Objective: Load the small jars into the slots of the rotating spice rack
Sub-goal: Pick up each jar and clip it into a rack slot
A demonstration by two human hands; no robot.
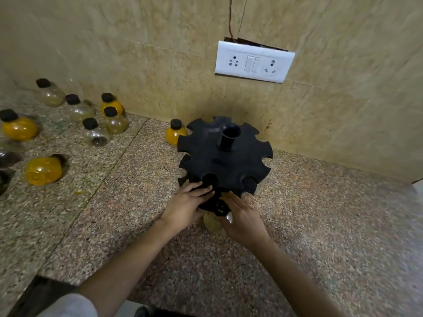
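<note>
My right hand (pixel 243 217) grips a pale jar (pixel 214 224) beneath the black rack (pixel 225 156); my left hand (pixel 187 204) presses flat-fingered against the rack. Spare jars (pixel 19 128) sit well left.

Worn on the head, wide-angle, looking forward and down from the near side of the countertop (pixel 320 225) toward the far wall (pixel 137 53). Close above the spice rack (pixel 219 161) at centre, left hand (pixel 185 207) and right hand (pixel 245 218) reaching in from the near edge.

Open counter (pixel 320 225) right of the rack (pixel 206 161); jars (pixel 114 122) crowd the left; wall (pixel 160 53) seemingly close behind.
</note>
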